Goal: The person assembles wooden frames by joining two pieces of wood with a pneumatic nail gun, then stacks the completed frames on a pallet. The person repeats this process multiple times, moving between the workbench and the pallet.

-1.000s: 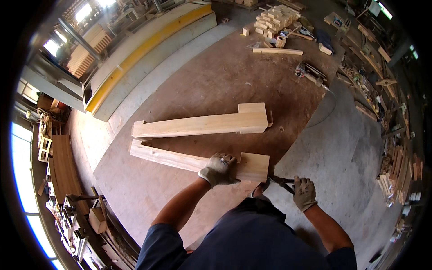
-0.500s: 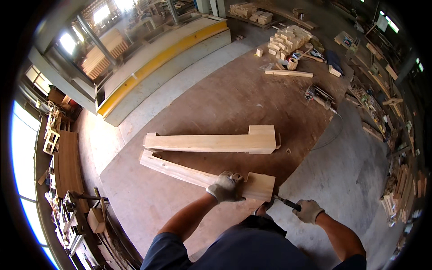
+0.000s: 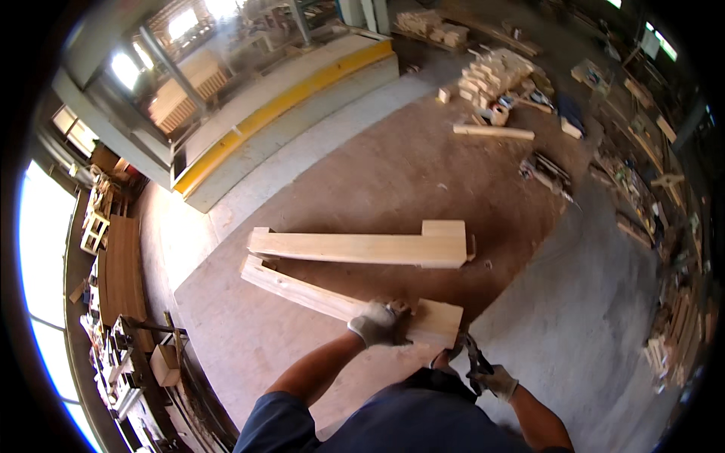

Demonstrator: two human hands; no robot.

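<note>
Worked beam: pale, notched wooden beam w/ square block end (image 3: 302,292), on brown floor (image 3: 362,189), just ahead of wearer.
Long axis: slants far L to near R; block end pts R & twd wearer, narrow end L & away.
L hand: off-white gloved left hand (image 3: 377,323), fingers curled over beam nr block.
R hand: off-white gloved right hand (image 3: 498,383), fingers wrapped round dark, slim-handled tool (image 3: 474,359), just beside block; tip unclear.
2nd beam: matching pale wooden beam (image 3: 347,248), beyond, approx. L–R.

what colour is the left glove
Mostly off-white; the left glove shows best in the head view.
</note>
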